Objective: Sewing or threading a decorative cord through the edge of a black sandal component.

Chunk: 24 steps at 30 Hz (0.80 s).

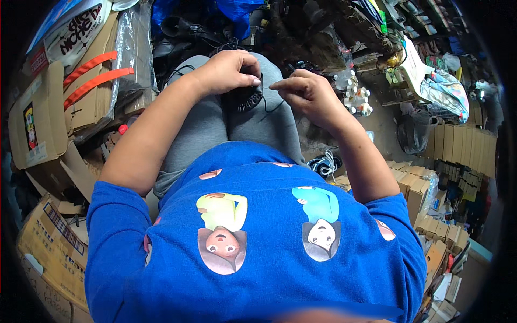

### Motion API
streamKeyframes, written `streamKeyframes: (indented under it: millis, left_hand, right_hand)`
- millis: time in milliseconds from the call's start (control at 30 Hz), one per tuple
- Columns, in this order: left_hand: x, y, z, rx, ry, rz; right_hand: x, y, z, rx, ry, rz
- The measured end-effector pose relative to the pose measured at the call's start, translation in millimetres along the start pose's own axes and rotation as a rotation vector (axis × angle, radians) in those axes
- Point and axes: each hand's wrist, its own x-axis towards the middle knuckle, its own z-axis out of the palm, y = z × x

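Above my lap, my left hand (235, 71) is closed around a dark bundle of black coiled cord (250, 101), its ridged loops showing below my fingers. Part of the bundle is hidden behind that hand. A thin black strand (265, 102) leaves the bundle and curves down and across toward my right thumb. To the right, my right hand (308, 94) has its fingers curled and drawn together, index fingertip pointing at the left hand. The strand appears to run into its grip, though the exact contact is hard to see. Grey trousers (196, 124) lie under both hands.
Flattened cardboard boxes (40, 116) with orange straps (97, 94) crowd the left. Black cables and blue plastic (237, 13) lie ahead. On the right are small white-capped bottles (358, 97), a white chair (414, 70), a bundle of pale cord (325, 162) and stacked cartons (466, 148).
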Motion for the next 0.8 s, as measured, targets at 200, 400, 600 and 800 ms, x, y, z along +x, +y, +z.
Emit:
streamKeyframes:
  millis: [200, 400, 600, 800]
  left_hand:
    - [6, -10, -10, -0.257, -0.201, -0.074]
    - [11, -10, -15, -0.302, -0.298, -0.120]
    - [16, -8, -16, -0.312, -0.339, -0.130]
    - [19, -11, -16, -0.287, -0.332, -0.141]
  right_hand:
    - [9, 1, 1, -0.030, -0.053, 0.028]
    - [14, -10, -3, -0.029, -0.106, 0.099]
    - [12, -10, 1, -0.022, -0.116, 0.147]
    - [1, -10, 14, -0.179, -0.007, 0.024]
